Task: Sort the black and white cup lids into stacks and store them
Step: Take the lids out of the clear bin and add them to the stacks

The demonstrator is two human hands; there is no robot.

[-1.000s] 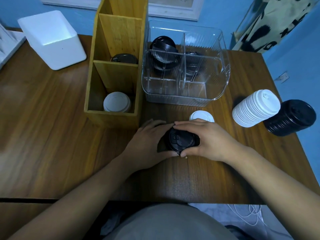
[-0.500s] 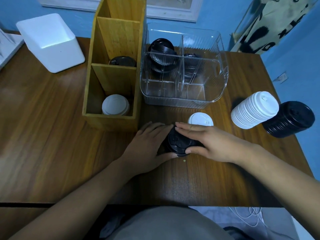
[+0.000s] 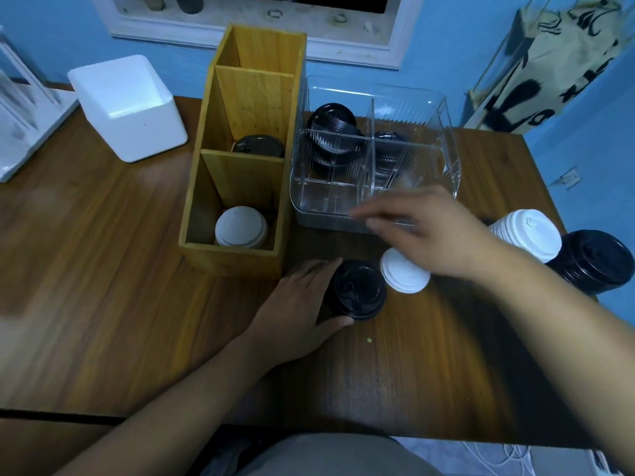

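Now your left hand (image 3: 292, 304) grips the black lid stack (image 3: 359, 290) at the middle of the worktop (image 3: 137, 269), and your right hand (image 3: 429, 235), fingers spread and empty, hovers over the white lids (image 3: 402, 280) just right of it.

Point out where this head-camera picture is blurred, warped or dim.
Head view: motion blur smears the right hand; the left hand and the black lids it grips look sharper. Head view: the wide lens tilts the wooden organiser. Head view: dim bluish light, glare on the clear bin.
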